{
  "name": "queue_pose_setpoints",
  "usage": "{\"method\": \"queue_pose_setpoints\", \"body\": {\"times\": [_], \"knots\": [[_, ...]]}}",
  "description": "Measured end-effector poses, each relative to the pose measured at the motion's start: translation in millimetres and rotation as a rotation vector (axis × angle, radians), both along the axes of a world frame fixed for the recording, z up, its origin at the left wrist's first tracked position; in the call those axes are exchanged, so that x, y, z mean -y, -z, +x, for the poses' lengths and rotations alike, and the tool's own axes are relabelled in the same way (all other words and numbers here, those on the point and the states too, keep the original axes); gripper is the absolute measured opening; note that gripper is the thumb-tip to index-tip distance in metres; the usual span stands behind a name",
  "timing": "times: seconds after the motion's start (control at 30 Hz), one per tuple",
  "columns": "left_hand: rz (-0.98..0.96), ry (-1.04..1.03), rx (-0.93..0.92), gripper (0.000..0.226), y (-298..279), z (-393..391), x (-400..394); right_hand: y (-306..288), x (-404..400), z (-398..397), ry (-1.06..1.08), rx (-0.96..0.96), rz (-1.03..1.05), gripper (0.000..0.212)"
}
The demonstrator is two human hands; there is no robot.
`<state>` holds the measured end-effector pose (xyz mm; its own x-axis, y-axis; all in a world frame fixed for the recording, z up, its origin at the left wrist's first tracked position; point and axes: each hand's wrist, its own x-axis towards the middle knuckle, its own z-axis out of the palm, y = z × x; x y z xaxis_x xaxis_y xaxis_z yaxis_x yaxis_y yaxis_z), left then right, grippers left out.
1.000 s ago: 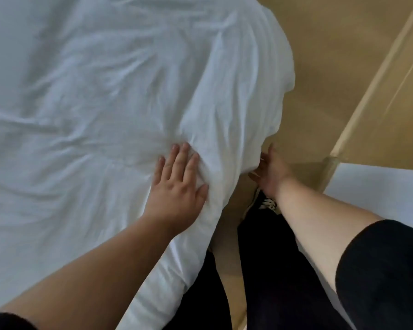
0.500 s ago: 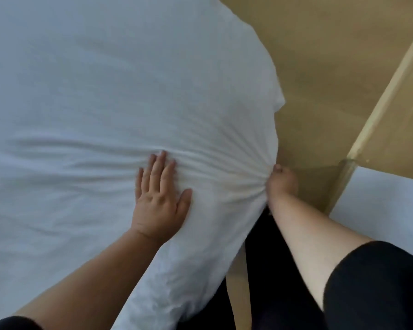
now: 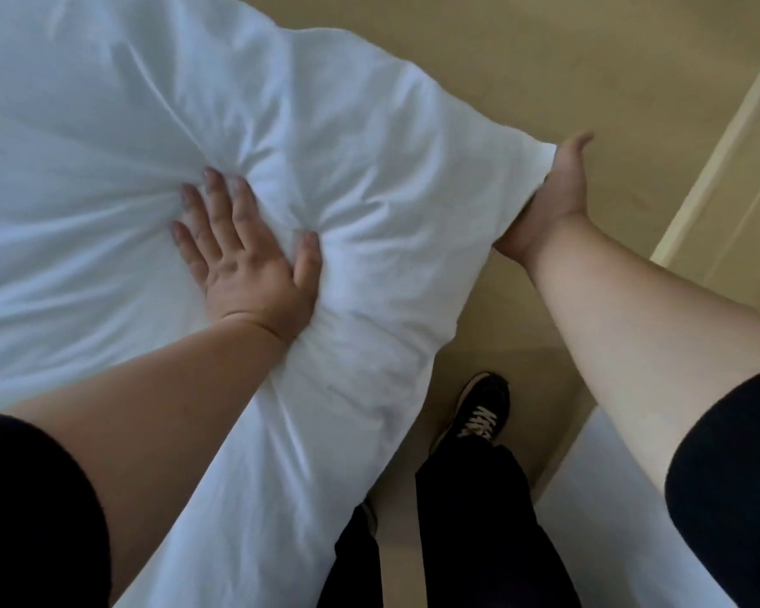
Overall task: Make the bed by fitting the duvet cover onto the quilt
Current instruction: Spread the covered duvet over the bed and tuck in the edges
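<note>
Head view: white duvet (image 3: 150,125) lay bunched on bed, corner overhanging floor (image 3: 523,50). Left hand (image 3: 246,256) pressed flat, fingers spread, back from corner. Right hand (image 3: 549,199) gripped corner from beneath; fingers hidden, thumb out. Judged soft, light, slippery; best held at corners.

Tan wooden floor (image 3: 479,59), black laced shoe (image 3: 483,414) on it, dark trousers (image 3: 470,528), pale white surface (image 3: 610,533) lower right

The duvet cover (image 3: 159,125) is plain white, the floor (image 3: 523,59) tan, the shoe (image 3: 479,414) black with white laces.
</note>
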<state>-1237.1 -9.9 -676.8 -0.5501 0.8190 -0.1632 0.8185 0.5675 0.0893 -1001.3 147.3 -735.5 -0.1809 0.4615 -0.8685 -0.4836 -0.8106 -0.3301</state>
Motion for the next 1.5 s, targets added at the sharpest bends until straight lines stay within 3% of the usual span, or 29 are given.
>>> {"method": "queue_pose_setpoints", "body": {"times": [0.1,0.2,0.27,0.43,0.53,0.63,0.73,0.87,0.93,1.0,1.13,1.3,1.4,1.43,1.5], "knots": [[-0.056,-0.022,0.031,0.093,-4.5,0.4,-4.4,-22.7,-24.6,2.2,-0.269,0.233,0.037,0.064],[-0.127,-0.061,0.052,0.097,-18.8,6.5,-8.9,-34.5,-26.1,11.6,-0.461,0.702,0.057,0.041],[-0.123,-0.101,0.104,0.1,-39.2,10.2,-17.4,-41.1,-43.2,31.7,-0.579,0.905,0.171,0.04],[-0.04,-0.026,0.124,0.087,-103.8,19.6,-27.2,-34.8,-106.8,57.5,-0.871,1.074,0.386,0.048],[-0.191,-0.174,0.058,0.097,-92.9,1.4,-45.4,7.8,-86.7,50.4,-1.022,1.087,0.462,0.048],[-0.3,-0.278,-0.011,0.109,-49.1,-19.8,-59.5,54.1,-56.5,48.4,-1.105,1.069,0.409,0.051],[-0.188,-0.247,-0.078,0.113,-9.2,-22.4,-49.7,92.6,-54.6,47.6,-1.192,1.053,0.414,0.051],[-0.126,-0.202,-0.075,0.108,10.6,-34.5,-38.1,116.7,-53.1,61.5,-1.328,1.135,0.264,0.062],[-0.149,-0.179,-0.047,0.107,12.6,-39.8,-36.8,108.9,-56.9,66.1,-1.394,1.235,0.178,0.062],[-0.19,-0.157,-0.014,0.108,13.1,-40.2,-36.2,87.2,-66.5,48.4,-1.43,1.199,0.186,0.064],[-0.268,-0.15,0.056,0.111,8.2,-43.8,-39.7,22.1,-99.0,-58.3,-1.272,0.863,0.307,0.051],[-0.302,-0.145,0.174,0.114,0.9,-49.7,-43.6,-59.8,-153.0,-145.0,-1.433,0.555,0.17,0.054],[-0.278,-0.112,0.222,0.117,3.8,-53.1,-41.1,-86.0,-162.2,-171.4,-1.728,0.634,0.374,0.044],[-0.249,-0.116,0.234,0.118,5.0,-53.2,-38.4,-89.4,-156.3,-186.3,-1.823,0.682,0.524,0.041],[-0.194,-0.115,0.244,0.113,6.6,-54.6,-38.5,-94.2,-135.8,-223.2,-1.914,0.806,1.028,0.041]]}}
